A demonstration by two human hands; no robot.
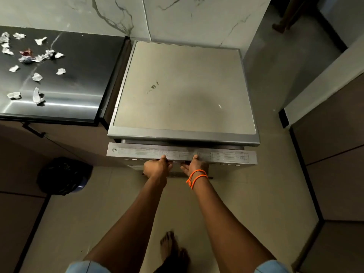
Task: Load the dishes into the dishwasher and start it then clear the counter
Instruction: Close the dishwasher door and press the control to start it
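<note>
Two hands grip the dishwasher [183,89], which stands just right of the black counter [78,75]. The left hand [156,167] and right hand [195,164] curl over the door's top edge, just ajar. Torn paper scraps [37,76] litter the counter, left of the dishwasher.

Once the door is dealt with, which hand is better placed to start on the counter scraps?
Probably the left. Both hands grip the top edge of the dishwasher door, left hand beside right hand. The paper scraps lie on the dark counter on the left side, so the right would cross over.
</note>
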